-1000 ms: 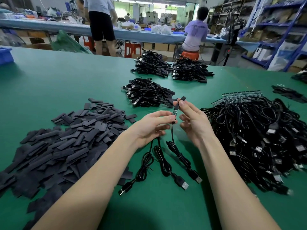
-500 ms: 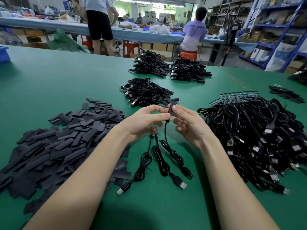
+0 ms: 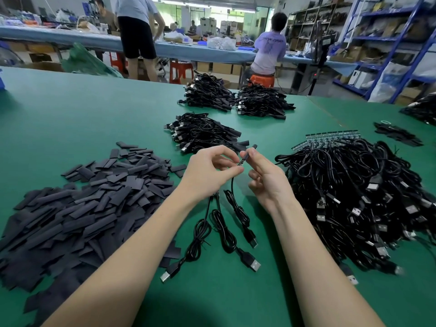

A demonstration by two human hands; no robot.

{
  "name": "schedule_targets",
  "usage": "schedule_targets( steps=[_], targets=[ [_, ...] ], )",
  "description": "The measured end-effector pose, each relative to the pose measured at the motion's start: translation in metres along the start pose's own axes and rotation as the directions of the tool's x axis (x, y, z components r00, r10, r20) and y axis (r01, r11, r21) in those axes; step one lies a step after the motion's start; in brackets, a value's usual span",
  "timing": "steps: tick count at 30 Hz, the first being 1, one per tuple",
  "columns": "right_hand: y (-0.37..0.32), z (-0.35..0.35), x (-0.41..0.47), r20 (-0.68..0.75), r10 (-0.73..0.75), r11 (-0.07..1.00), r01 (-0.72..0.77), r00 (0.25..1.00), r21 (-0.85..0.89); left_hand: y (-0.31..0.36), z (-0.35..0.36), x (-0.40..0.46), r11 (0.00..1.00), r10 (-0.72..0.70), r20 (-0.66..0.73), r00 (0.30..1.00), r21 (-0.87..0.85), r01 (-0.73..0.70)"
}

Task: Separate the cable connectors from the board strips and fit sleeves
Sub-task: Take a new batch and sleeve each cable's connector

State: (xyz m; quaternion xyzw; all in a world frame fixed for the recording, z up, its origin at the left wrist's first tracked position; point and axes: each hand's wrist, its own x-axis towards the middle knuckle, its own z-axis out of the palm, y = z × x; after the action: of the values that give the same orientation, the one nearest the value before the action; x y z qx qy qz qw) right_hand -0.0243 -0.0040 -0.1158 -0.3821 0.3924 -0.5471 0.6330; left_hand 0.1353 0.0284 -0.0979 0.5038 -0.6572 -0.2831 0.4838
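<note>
A: Left hand (image 3: pixel 210 173) raised over the green felt-topped table (image 3: pixel 70 109), thumb and forefinger pinching the thin black cable (image 3: pixel 232 185) just below its tip. Right hand (image 3: pixel 266 178) opposite, thumb and forefinger pinching the short flat black sleeve (image 3: pixel 246 155) at that same tip; other fingers loosely curled.

B: Sleeve seated?

A: Partly on, by the look of it. Far end sticking out past the fingers toward the nearest cable heap. Connector itself hidden under sleeve and fingertips; cannot tell how deep.

B: Rest of the batch in hand?

A: Two more black USB cables (image 3: pixel 212 223) hanging from under the left palm, coils and plugs resting on the table beside the first. Sleeves on those: none visible.

B: Done so far?

A: Three heaps of bundled black cables (image 3: pixel 203 135) set further back, dark sleeve ends showing on many. Judged as finished stock.

B: Left to do?

A: Plenty. Large tangled mound of black cables (image 3: pixel 354 192) at right, several still attached to green board strips (image 3: pixel 330 135) at its far edge. Broad pile of loose flat dark-grey sleeves (image 3: pixel 82 199) at left, barely dented. Judged well short of half.

B: Surroundings?

A: Two people at a blue-covered bench (image 3: pixel 70 36) behind, backs turned.
</note>
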Motion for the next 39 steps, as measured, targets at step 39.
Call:
schedule_targets(
  steps=[39],
  targets=[
    [0.005,0.012,-0.011,-0.081,-0.096,0.99,0.087,0.992,-0.11,0.004,0.004,-0.001,1.0,0.031,-0.15,0.988,0.002,-0.031]
  ],
)
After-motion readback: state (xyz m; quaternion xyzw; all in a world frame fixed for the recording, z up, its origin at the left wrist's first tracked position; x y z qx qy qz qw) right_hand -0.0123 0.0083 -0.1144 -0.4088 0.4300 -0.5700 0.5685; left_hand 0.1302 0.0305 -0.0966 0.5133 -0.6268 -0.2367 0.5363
